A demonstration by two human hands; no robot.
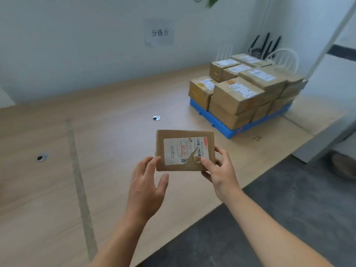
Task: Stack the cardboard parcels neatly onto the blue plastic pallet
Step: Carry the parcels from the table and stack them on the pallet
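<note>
A flat cardboard parcel with a torn white shipping label is held above the wooden table. My right hand grips its near right corner, thumb on the label. My left hand touches the near left corner with its fingertips, fingers spread. The blue plastic pallet lies at the far right of the table. Several cardboard parcels are stacked on it in about two layers, labels facing up.
The wooden table has two round cable holes and a grey seam. A paper sign hangs on the back wall. A white chair and routers stand behind the pallet. Dark floor lies to the right.
</note>
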